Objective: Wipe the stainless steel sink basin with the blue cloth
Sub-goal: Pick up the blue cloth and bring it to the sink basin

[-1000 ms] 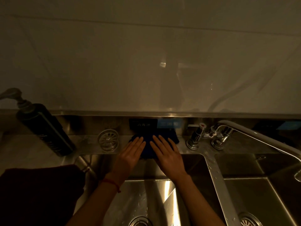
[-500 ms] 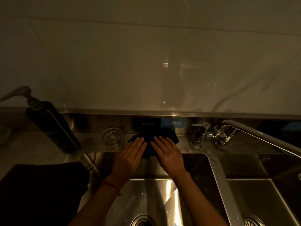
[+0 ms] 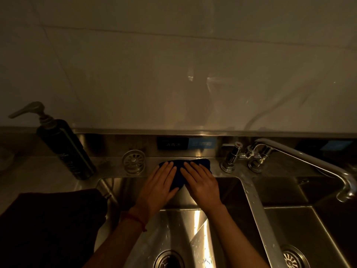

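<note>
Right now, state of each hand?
Left hand: open, fingers straight, pressing flat on the blue cloth.
Right hand: open, fingers straight, pressing on the same cloth at the sink's back ledge.

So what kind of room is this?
Probably a kitchen, perhaps a commercial one: a stainless steel double sink, a swivel faucet, and a pump bottle beside a tiled wall.
</note>
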Action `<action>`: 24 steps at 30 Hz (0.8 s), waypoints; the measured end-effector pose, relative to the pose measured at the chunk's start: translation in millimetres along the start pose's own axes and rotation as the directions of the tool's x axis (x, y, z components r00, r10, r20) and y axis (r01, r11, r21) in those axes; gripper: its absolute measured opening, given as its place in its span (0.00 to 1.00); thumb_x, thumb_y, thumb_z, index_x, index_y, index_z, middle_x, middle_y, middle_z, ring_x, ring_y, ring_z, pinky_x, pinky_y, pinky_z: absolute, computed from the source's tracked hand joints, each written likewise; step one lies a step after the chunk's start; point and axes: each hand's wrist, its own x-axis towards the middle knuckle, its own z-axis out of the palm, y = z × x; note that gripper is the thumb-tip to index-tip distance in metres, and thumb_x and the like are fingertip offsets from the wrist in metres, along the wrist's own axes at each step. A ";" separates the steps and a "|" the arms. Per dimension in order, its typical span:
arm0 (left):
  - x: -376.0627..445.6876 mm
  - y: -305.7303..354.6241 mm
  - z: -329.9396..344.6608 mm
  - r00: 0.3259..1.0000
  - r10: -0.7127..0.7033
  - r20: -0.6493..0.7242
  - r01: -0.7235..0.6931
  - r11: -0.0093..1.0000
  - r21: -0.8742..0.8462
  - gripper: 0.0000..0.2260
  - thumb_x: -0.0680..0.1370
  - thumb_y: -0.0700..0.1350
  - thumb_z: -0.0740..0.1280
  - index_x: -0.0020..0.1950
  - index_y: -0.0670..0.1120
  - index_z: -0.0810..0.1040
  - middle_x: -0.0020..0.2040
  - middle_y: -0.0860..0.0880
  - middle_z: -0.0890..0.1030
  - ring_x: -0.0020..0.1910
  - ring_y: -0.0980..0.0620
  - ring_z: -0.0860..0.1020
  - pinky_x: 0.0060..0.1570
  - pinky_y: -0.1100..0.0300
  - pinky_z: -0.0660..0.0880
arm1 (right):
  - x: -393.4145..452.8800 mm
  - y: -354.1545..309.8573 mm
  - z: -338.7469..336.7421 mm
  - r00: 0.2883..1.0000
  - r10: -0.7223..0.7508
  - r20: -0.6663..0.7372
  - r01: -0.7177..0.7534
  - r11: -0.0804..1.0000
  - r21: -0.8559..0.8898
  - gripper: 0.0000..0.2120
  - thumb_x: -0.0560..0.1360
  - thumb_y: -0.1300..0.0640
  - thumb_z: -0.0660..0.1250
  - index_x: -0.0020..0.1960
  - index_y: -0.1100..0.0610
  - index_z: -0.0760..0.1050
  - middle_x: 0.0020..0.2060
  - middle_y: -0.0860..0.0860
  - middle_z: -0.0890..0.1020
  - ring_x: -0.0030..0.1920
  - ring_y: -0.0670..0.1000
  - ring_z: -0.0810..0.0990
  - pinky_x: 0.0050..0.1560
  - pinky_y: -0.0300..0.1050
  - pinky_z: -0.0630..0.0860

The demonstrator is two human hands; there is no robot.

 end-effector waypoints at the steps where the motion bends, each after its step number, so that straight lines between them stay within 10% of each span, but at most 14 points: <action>1: 0.6 1.5 -3.7 1.000 0.000 0.011 0.000 1.000 -0.017 0.29 0.57 0.52 0.83 0.52 0.37 0.84 0.52 0.40 0.85 0.51 0.44 0.84 0.46 0.47 0.81 | -0.9 -1.2 -3.8 1.000 0.001 -0.007 -0.001 1.000 -0.004 0.22 0.56 0.61 0.80 0.49 0.59 0.82 0.49 0.56 0.84 0.49 0.54 0.83 0.49 0.51 0.79; 15: -4.8 46.4 -55.4 1.000 0.008 -0.007 -0.009 0.986 -0.169 0.37 0.56 0.58 0.82 0.56 0.35 0.82 0.57 0.39 0.82 0.56 0.42 0.82 0.52 0.43 0.78 | -23.9 -25.6 -75.7 0.993 0.091 -0.080 -0.097 0.992 -0.076 0.21 0.59 0.60 0.80 0.50 0.60 0.82 0.50 0.56 0.84 0.51 0.55 0.82 0.51 0.51 0.78; 24: -0.7 80.8 -89.5 0.987 0.055 -0.152 -0.080 0.984 -0.160 0.29 0.56 0.41 0.83 0.55 0.37 0.83 0.55 0.40 0.83 0.55 0.44 0.82 0.53 0.47 0.79 | -37.3 -47.9 -135.6 0.977 0.166 -0.133 -0.186 0.970 -0.155 0.20 0.58 0.61 0.80 0.49 0.60 0.82 0.49 0.56 0.84 0.50 0.54 0.83 0.50 0.51 0.78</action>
